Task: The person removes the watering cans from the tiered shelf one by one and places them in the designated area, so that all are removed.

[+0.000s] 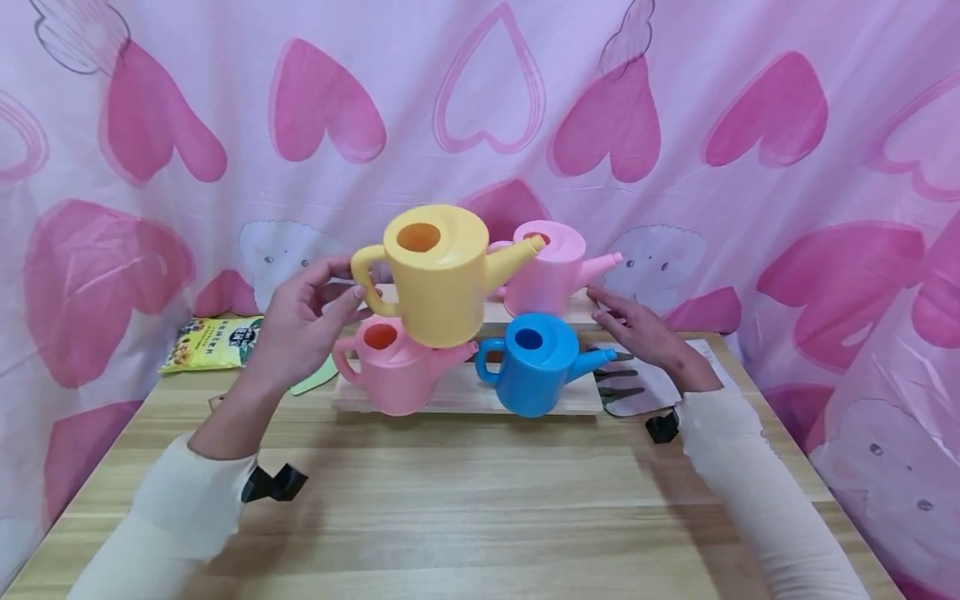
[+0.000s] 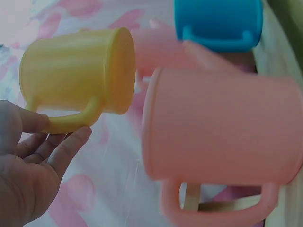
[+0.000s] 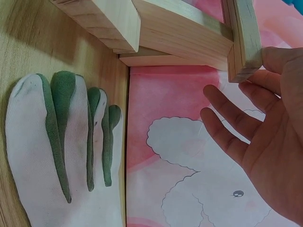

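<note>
My left hand (image 1: pixel 303 325) pinches a yellow toy watering can (image 1: pixel 442 283) by its handle, up in the air in front of a wooden two-step stand (image 1: pixel 465 393). In the left wrist view, thumb and fingers meet on the yellow handle (image 2: pixel 71 123). A pink watering can (image 1: pixel 393 375) and a blue watering can (image 1: pixel 532 375) stand on the lower step. Another pink watering can (image 1: pixel 551 267) is on the upper step, partly hidden by the yellow one. My right hand (image 1: pixel 641 329) holds the right end of the upper board (image 3: pixel 244 47) between thumb and index finger, other fingers spread.
White and green gardening gloves (image 1: pixel 641 392) lie on the table right of the stand. At the back left are a yellow packet (image 1: pixel 213 343) and a light green item (image 1: pixel 315 381), mostly hidden by my left arm. A heart-patterned curtain (image 1: pixel 480 100) hangs behind.
</note>
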{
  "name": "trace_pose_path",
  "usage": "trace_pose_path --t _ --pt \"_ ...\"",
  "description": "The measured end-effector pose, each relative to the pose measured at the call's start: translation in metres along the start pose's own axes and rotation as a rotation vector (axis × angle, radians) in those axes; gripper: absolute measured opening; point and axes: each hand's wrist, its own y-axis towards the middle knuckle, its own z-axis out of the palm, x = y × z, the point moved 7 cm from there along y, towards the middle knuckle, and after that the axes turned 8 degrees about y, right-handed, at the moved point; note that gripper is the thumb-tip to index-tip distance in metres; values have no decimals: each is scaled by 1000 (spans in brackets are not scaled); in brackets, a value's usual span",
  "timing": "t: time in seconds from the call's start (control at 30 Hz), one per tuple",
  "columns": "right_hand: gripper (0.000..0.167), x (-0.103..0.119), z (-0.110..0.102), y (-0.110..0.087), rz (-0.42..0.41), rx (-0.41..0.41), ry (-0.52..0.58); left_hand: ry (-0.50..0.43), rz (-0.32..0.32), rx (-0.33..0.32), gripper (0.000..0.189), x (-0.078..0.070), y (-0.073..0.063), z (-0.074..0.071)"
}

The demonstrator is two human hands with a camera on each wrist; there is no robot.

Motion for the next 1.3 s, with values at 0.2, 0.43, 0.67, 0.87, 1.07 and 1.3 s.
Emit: trace_pose_path --t 0.2,0.43,0.67,0.87,1.07,1.3 --pt "62 -2 1 0 15 0 8 -36 0 62 34 -6 -17 21" --pt "61 -1 -3 1 8 -17 32 -103 5 183 32 -11 -38 56" --pt "61 -1 -3 2 5 -8 30 -170 -58 320 37 -7 -57 87" --pt "62 -3 -1 1 1 -14 17 -231 -55 386 35 -5 -73 116" --pt "62 -2 0 0 -11 -24 11 -274 -139 465 33 12 -90 143" --pt "60 -2 -1 2 -20 -18 22 -309 -174 542 29 28 -105 172"
